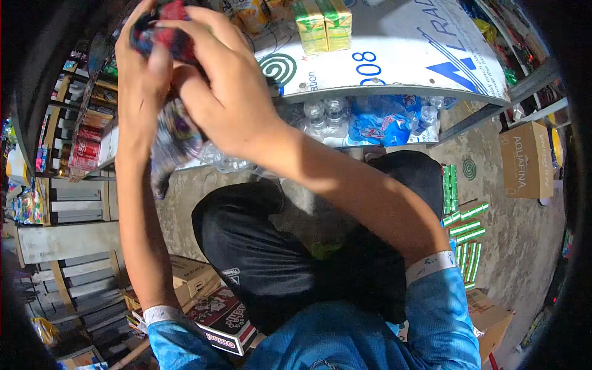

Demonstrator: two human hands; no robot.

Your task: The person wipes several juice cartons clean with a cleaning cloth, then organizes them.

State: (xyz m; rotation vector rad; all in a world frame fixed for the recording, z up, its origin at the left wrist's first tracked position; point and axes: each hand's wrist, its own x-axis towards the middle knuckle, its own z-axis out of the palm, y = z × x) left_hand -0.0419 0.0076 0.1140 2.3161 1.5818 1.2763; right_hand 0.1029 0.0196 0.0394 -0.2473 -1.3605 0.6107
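Note:
At the upper left, above the end of the white shelf board, a crumpled patterned cloth (pixel 174 132) in dark, red and mixed colours is bunched up. My left hand (pixel 137 83) is closed round its left side. Across from it, my right hand (pixel 225 86) grips the same cloth, fingers curled over the top. Part of the cloth hangs down between my wrists, blurred by motion. Two small green-and-yellow cartons (pixel 324 28) stand together on the shelf board (pixel 394 43), right of my hands.
Under the board are clear plastic bottles (pixel 333 111) and a blue-wrapped pack (pixel 381 123). Rows of green packs (pixel 467 231) lie on the floor at right, near an Aquafina carton (pixel 524 160). Stocked shelves (pixel 86 145) stand at left. A dark red box (pixel 225 324) sits beside my crossed legs.

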